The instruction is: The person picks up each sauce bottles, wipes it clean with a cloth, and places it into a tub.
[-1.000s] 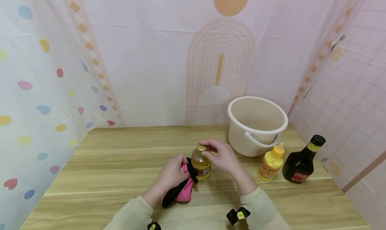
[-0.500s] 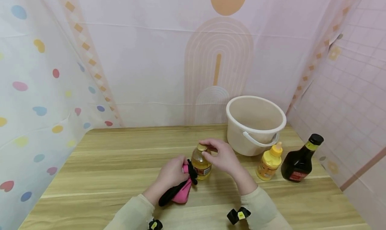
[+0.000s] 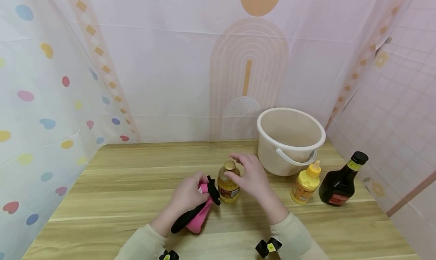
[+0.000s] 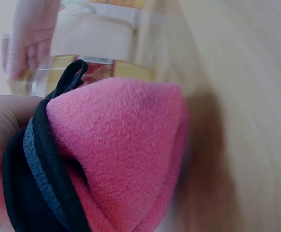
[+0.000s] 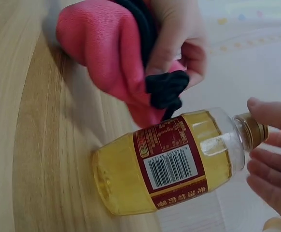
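Pink-and-black cloth is being pinched by the left hand. The right hand is hovering, loosely spread, beside the gold cap of the clear bottle.

Downward head view; wrist views (close) share bottle.

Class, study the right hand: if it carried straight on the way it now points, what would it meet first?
Probably the bottle of yellow liquid, around its gold cap: the right hand is open right beside it. Whether they already touch is hard to judge.
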The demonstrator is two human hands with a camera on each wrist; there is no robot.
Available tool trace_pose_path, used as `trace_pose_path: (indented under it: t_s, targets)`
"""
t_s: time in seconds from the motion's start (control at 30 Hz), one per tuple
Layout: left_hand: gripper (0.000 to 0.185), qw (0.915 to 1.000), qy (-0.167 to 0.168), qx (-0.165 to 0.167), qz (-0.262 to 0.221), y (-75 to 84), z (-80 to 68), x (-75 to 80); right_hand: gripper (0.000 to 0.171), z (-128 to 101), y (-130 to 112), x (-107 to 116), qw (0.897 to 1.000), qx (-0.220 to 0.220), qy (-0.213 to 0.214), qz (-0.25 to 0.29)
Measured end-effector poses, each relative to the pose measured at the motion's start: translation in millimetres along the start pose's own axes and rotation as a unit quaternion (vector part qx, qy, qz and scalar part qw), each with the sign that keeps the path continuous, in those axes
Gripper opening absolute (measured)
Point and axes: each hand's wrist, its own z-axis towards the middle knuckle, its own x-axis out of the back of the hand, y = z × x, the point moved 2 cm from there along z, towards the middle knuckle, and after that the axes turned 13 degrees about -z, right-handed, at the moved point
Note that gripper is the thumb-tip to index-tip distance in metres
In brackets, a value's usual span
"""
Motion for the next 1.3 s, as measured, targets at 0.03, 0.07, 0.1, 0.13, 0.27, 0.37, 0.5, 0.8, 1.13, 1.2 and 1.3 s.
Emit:
trace_pose_path:
  t_s: [0.03,0.07,0.1,0.13,0.27,0.37,0.5,0.8,1.13,1.2,1.3]
  targets:
    - [0.027,1.0000,0.005,-0.001,-0.003,1.0,-0.5,2.5,0.048,0.2,-0.9,0.0,1.000,-0.003,0.002,-0.008]
    - [0.027,0.9999,0.009,-0.002,-0.006,1.9,-1.0,5.0,0.046,0.4,-1.6,-0.2,1.000,-0.007,0.003,-0.013]
    - [0.027,0.9999,0.013,-0.002,-0.007,2.8,-1.7,7.5,0.043,0.6,-2.2,-0.7,1.000,-0.011,0.001,-0.017]
    - [0.028,0.9998,0.016,-0.004,-0.009,3.6,-2.2,9.8,0.042,0.8,-2.9,-0.9,1.000,-0.014,0.000,-0.017]
    - [0.029,0.9996,0.026,-0.001,-0.015,6.4,-4.0,18.1,0.037,1.9,-5.1,-1.4,1.000,-0.025,-0.003,-0.016]
    - [0.029,0.9993,0.033,0.001,-0.020,9.5,-5.3,23.9,0.036,2.9,-7.0,-0.5,1.000,-0.022,-0.004,-0.011]
    - [0.030,0.9988,0.038,-0.007,-0.030,13.9,-4.8,31.2,0.034,3.9,-7.8,0.2,1.000,-0.015,-0.012,0.004]
    - [0.030,0.9979,0.030,-0.037,-0.044,21.7,1.5,41.1,0.034,5.8,-5.8,0.2,0.997,-0.008,-0.037,0.061]
    - [0.031,0.9968,0.025,-0.056,-0.051,27.6,7.2,40.6,0.034,6.3,-3.2,-1.9,0.989,0.005,-0.063,0.132]
    - [0.031,0.9965,0.024,-0.061,-0.051,29.1,8.8,40.6,0.033,6.8,-2.6,-2.1,0.987,0.004,-0.068,0.148]
    - [0.031,0.9959,0.022,-0.069,-0.055,32.2,11.6,40.2,0.033,7.5,-1.0,-2.8,0.984,0.000,-0.075,0.162]
